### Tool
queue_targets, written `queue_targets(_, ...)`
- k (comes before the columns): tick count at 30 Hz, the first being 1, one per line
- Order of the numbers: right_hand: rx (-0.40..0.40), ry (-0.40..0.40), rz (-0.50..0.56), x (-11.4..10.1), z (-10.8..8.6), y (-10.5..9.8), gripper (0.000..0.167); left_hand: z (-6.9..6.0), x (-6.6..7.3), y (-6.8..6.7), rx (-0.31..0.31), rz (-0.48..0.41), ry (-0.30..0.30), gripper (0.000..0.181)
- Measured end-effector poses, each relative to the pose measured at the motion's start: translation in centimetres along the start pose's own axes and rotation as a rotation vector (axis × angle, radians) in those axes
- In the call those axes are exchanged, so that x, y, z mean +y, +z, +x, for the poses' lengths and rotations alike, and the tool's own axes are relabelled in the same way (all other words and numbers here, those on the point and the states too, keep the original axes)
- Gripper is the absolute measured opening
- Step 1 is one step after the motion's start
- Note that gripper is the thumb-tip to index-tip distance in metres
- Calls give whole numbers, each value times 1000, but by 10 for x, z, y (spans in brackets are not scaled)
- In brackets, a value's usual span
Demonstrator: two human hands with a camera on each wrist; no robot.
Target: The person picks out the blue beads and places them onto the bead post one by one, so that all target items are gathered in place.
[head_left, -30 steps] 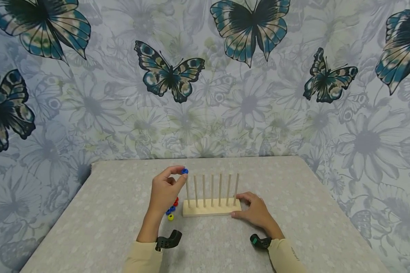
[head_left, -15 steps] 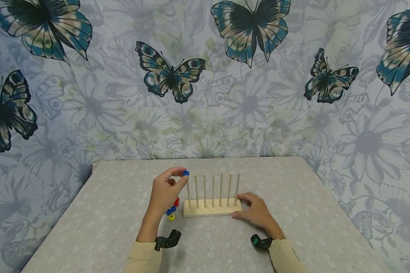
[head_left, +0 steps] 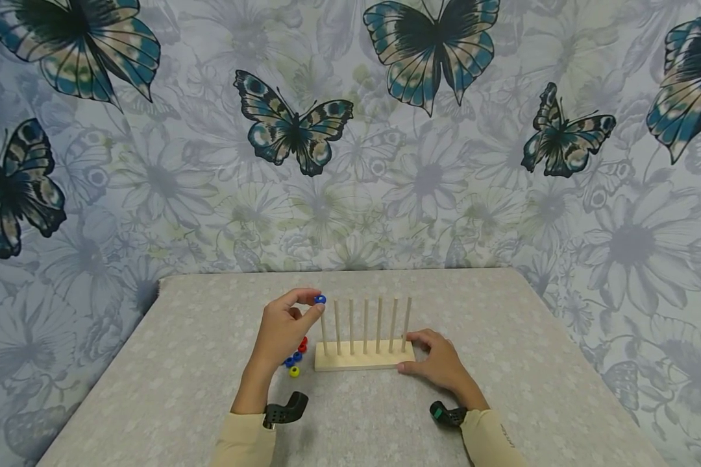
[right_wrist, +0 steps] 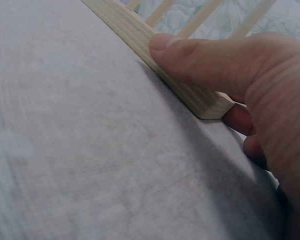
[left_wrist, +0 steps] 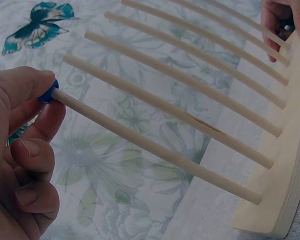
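Observation:
Between thumb and index finger my left hand (head_left: 282, 329) pinches a blue bead (head_left: 320, 299) at the tip of the leftmost peg (head_left: 324, 331). The left wrist view shows that blue bead (left_wrist: 49, 92) right at the peg's end, mostly covered by the fingers. Several thin upright pegs stand in a row on the pale wooden base (head_left: 362, 363). At the base's right end my right hand (head_left: 438, 360) grips it, thumb on the front edge and fingers behind. In the right wrist view the thumb lies along the edge of the base (right_wrist: 210, 102).
Left of the base, partly behind the left hand, lie loose beads: a yellow bead (head_left: 295, 371), blue beads (head_left: 297, 356) and red beads (head_left: 303, 345). A patterned cloth covers the table (head_left: 152, 389). Behind it hangs a butterfly-print backdrop (head_left: 350, 214).
The blue bead and my left fingers have sunk slightly and shifted a little right at the leftmost peg's tip. My right hand keeps its grip on the base.

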State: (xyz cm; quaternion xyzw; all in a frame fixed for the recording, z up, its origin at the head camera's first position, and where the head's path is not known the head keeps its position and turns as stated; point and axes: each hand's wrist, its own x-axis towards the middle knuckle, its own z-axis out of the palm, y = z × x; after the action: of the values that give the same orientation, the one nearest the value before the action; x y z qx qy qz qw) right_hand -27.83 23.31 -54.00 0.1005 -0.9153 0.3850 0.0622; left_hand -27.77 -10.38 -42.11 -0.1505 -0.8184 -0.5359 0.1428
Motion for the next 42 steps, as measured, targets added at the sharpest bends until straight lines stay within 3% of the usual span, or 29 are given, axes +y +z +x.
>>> queue_targets(6,-5,1,4,-2,0,1,64,0,-1,-3,-18,34,-3,25)
queue_targets(17,-3,12,1,-4,-3,-3,65,0,1,0,-21,20,-2,24)
queue_targets(29,-14,47,6,-2,-6,-5,66,1,3,0,14,36,-3,25)
queue_targets(42,-11,14,-8,-3,-2,-4,65,-8,3,-24,42,26,-52,24)
